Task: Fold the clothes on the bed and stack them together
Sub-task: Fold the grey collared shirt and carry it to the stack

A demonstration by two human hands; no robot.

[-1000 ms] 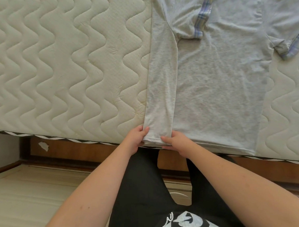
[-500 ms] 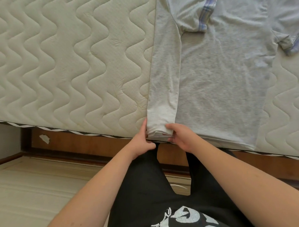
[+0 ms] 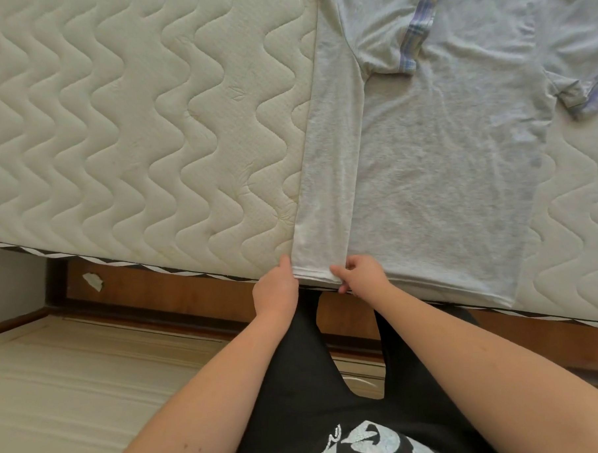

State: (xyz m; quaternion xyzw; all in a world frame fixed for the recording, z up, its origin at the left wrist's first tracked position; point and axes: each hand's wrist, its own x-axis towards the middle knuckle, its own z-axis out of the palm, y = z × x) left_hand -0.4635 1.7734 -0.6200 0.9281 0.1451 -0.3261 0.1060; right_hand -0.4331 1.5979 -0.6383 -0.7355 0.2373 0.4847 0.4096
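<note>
The folded strip could spring back open or slide out of line if either hand lets go before the crease is pressed flat; the hem sits right at the near edge of the cream quilted mattress [image 3: 122, 138], so a tug toward the body would likely drag the whole garment off over the dark wooden bed frame [image 3: 177, 293].

The left hand [image 3: 276, 289] sits at the strip's outer corner, thumb up against the fabric edge; I cannot tell whether its other fingers grip underneath. The right hand [image 3: 360, 278] pinches the hem at the strip's inner corner, fingers curled round the cloth.

The light grey short-sleeved T-shirt with checked sleeve cuffs [image 3: 442, 172] lies flat across the centre and upper right of the frame, hem toward the bottom. Its left side is folded inward as a long narrow band, the sleeve tucked over the chest at top centre. The right sleeve is spread out at the upper right, not yet folded.
</note>
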